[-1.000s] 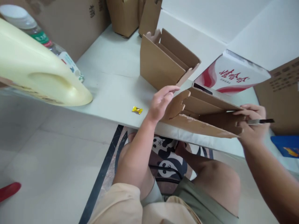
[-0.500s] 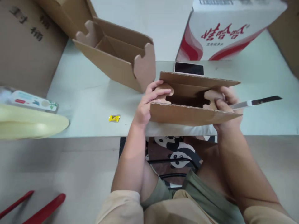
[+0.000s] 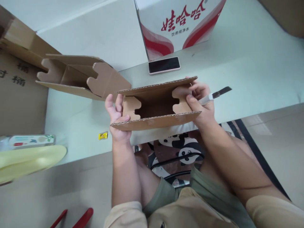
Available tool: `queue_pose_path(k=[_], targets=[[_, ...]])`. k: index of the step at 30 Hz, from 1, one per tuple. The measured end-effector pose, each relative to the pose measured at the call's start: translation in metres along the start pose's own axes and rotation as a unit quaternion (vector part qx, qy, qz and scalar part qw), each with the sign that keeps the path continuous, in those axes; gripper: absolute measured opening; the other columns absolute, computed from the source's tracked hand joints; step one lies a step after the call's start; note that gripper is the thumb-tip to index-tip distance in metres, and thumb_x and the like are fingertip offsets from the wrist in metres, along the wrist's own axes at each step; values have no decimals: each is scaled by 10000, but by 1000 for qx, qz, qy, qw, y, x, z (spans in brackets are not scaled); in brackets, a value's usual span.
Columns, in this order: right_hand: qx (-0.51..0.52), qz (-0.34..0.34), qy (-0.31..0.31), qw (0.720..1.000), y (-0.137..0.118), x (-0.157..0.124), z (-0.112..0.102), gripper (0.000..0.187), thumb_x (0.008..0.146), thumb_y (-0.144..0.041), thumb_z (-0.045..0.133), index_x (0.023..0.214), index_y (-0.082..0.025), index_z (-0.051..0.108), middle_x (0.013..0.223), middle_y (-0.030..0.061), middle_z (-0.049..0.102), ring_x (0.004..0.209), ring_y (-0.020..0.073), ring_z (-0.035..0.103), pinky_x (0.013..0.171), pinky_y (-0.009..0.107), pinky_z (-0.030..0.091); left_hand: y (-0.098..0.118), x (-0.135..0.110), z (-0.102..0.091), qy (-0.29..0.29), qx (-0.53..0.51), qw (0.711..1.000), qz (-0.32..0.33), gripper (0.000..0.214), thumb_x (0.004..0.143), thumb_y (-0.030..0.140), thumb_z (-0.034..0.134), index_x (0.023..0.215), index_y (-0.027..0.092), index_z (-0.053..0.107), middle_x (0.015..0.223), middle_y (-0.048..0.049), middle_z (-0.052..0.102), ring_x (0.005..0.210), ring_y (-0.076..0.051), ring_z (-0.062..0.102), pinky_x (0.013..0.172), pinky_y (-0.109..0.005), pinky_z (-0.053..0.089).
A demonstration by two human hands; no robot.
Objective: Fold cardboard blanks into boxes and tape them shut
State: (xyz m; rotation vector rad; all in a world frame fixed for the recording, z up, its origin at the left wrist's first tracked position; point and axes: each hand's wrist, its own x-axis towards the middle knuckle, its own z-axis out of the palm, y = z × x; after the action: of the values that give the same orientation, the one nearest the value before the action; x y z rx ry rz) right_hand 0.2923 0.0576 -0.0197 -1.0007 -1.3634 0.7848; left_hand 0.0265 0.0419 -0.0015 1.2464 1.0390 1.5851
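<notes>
A brown cardboard box [image 3: 152, 122] is held at the table's front edge, its top open and its notched end flaps standing up. My left hand [image 3: 118, 126] grips the left end, thumb near the flap and some fingers raised outside it. At the other end my right hand [image 3: 204, 104] has its thumb on the right flap [image 3: 181, 99] and its fingers behind. That hand also keeps hold of a utility knife [image 3: 207, 99], the blade out and pointing right, away from the box. The box's inside is dark.
A second open cardboard box [image 3: 73, 90] stands at the back left. Behind lie a phone [image 3: 164, 65] and a white-and-red carton [image 3: 180, 38]. A small yellow wrapped packet [image 3: 103, 136] is left of my hand. A pale yellow object [image 3: 35, 158] sits at the table's left edge.
The view has turned and shifted, so surroundings appear displaced. My left fingers have loosened from lying over the left flap to standing raised outside it. Both hands still hold the box.
</notes>
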Motion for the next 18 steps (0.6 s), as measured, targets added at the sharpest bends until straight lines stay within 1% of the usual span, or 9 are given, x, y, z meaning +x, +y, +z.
queue_pose_path(k=[2,3,5,7,9,11,13,16,18], targets=[[48,-12,20,999,-3,-1,-3,474,897,-590,576,1323,-411,473,1327,11,636,1293,241,606,1091,489,526,-1,-1,3,11,33,999,4,761,623,557,824,1295,406,501,1396,-19,588,1403,-301,484,1157,-521,443],[58,-18,24,998,-5,-1,-6,500,896,-581,589,1351,-421,459,1282,8,653,1267,238,621,1087,487,528,-3,-1,5,16,47,999,8,719,623,586,810,1256,380,538,1355,-27,601,1370,-300,507,1147,-514,450],[38,-30,17,999,-7,-2,-11,397,908,-562,591,1270,-400,563,1226,9,662,1271,240,616,1127,496,498,-5,-1,7,26,65,997,23,568,630,617,782,1090,317,633,1267,-31,615,1309,-292,540,1139,-492,452],[9,-42,4,999,-7,-5,-16,294,934,-565,551,1094,-352,677,1241,14,649,1330,248,573,1199,515,429,-8,-2,9,29,63,997,40,441,646,612,758,898,260,676,1216,-34,611,1275,-283,548,1149,-476,437],[7,-55,-12,998,-3,-8,-20,381,970,-598,450,1030,-336,720,1292,8,624,1389,253,521,1243,529,374,-9,-2,10,26,47,997,55,395,653,597,748,794,233,687,1195,-40,610,1259,-281,549,1160,-472,418],[26,-60,-29,997,1,-11,-24,523,991,-644,311,1084,-339,725,1355,4,593,1432,260,475,1255,540,356,-10,-2,11,24,35,997,63,377,660,585,743,770,226,702,1192,-46,617,1254,-285,547,1170,-472,401],[31,-59,-54,996,4,-14,-26,648,975,-700,205,1157,-337,710,1419,8,558,1460,274,439,1252,543,361,-10,-3,11,25,32,997,72,363,688,581,721,774,228,717,1197,-49,632,1253,-285,548,1178,-468,389],[16,-66,-81,994,4,-16,-29,718,934,-764,175,1277,-361,660,1508,3,498,1488,284,401,1267,523,348,-9,-3,13,27,22,997,75,382,785,600,622,782,235,736,1209,-49,645,1248,-270,555,1171,-452,394],[7,-85,-91,992,1,-16,-31,705,930,-770,207,1349,-379,616,1550,-2,461,1500,281,385,1279,507,332,-8,-3,15,27,7,997,66,494,847,665,505,778,238,745,1215,-53,644,1236,-263,562,1144,-455,421]])
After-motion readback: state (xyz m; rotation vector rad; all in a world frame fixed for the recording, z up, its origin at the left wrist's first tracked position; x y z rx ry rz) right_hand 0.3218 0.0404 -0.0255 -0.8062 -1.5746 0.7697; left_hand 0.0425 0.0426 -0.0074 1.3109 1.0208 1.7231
